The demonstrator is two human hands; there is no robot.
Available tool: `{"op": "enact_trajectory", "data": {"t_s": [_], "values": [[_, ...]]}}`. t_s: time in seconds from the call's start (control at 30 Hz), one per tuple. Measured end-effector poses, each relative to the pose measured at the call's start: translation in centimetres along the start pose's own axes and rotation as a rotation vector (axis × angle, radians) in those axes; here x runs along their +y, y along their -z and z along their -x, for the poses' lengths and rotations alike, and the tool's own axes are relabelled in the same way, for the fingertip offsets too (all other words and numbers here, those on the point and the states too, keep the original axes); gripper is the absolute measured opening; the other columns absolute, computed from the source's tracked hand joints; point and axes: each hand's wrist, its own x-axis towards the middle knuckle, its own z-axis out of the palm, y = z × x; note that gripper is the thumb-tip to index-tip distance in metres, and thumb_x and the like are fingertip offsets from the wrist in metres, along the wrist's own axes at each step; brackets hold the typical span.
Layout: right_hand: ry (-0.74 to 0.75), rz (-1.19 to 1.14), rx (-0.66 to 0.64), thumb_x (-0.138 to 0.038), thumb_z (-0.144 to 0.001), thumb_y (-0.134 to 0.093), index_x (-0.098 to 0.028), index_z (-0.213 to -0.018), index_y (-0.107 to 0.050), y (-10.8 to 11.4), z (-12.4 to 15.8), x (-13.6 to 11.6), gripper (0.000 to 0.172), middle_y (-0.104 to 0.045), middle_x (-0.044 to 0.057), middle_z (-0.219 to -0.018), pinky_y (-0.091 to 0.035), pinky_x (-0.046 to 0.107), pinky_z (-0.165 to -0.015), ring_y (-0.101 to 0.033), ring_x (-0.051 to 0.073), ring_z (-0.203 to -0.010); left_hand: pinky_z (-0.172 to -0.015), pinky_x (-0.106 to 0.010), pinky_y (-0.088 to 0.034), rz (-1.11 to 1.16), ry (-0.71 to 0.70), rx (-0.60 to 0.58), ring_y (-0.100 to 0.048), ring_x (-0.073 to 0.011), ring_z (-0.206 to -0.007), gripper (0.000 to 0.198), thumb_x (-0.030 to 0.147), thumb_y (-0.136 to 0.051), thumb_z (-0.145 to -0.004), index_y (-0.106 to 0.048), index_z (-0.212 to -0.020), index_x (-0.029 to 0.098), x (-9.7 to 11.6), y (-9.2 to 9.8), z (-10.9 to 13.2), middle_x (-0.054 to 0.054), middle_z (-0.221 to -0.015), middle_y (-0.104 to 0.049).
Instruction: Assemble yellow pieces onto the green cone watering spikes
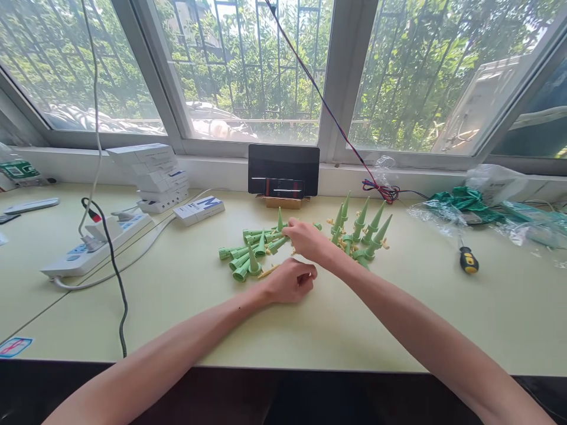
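My left hand (291,281) rests low over the table with its fingers curled in. Whatever it may hold is hidden inside the fingers. Farther back, my right hand (306,238) reaches into a group of green plastic watering spikes (241,260), its fingertips pinched at the base of one upright spike cone (280,220). Whether it grips that piece is hard to make out. Several of these green parts lie on their sides, and a few cones point up. Right of my hand stands a cluster of green spikes (373,227) with small yellowish valve pieces (384,243) attached.
Behind the hands, a dark tablet (283,165) leans on a brown stand (283,203). To the left are a power strip (100,245), a black cable (116,271) and white boxes (162,177). A screwdriver (468,260) and plastic wrapping (443,215) lie at right.
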Motion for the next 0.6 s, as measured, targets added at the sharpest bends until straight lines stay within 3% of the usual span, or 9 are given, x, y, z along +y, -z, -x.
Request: {"op": "enact_trajectory", "data": {"t_s": [0.17, 0.33, 0.47, 0.6], "values": [[-0.035, -0.065, 0.155, 0.005, -0.084, -0.035, -0.015, -0.082, -0.06, 2.4, 1.3, 0.2, 0.032, -0.05, 0.006, -0.094, -0.023, 0.028, -0.055, -0.033, 0.009, -0.054, -0.052, -0.022, -0.033, 0.008, 0.173, 0.092, -0.036, -0.0079, -0.049, 0.015, 0.009, -0.05, -0.073, -0.063, -0.07, 0.017, 0.0, 0.0, -0.5, 0.006, -0.051, -0.043], [-0.038, -0.095, 0.295, -0.002, -0.091, -0.033, -0.015, -0.088, -0.063, 3.5, 3.7, 0.7, 0.032, -0.052, 0.008, -0.103, -0.03, 0.026, -0.058, -0.041, 0.01, -0.062, -0.047, -0.02, -0.032, 0.157, 0.327, 0.233, -0.04, -0.0071, -0.045, 0.013, 0.014, -0.051, -0.078, -0.064, -0.077, 0.016, -0.1, 0.3, -0.8, 0.006, -0.052, -0.048], [0.04, -0.127, 0.383, -0.008, -0.097, -0.034, -0.017, -0.095, -0.064, 3.2, 5.9, 1.1, 0.031, -0.056, 0.009, -0.107, -0.037, 0.025, -0.064, -0.05, 0.012, -0.071, -0.037, -0.019, -0.033, 0.442, 0.478, 0.311, -0.046, -0.0073, -0.037, 0.011, 0.023, -0.051, -0.085, -0.058, -0.09, 0.016, 0.0, 0.6, -1.1, 0.004, -0.058, -0.055], [0.14, -0.112, 0.497, -0.009, -0.099, -0.036, -0.016, -0.096, -0.064, 1.4, 7.3, 1.6, 0.03, -0.06, 0.011, -0.104, -0.043, 0.026, -0.062, -0.054, 0.014, -0.072, -0.033, -0.02, -0.035, 0.558, 0.493, 0.421, -0.049, -0.0095, -0.036, 0.024, 0.04, -0.047, -0.093, -0.056, -0.091, 0.017, -0.2, 0.9, -1.4, 0.004, -0.057, -0.052]]}}
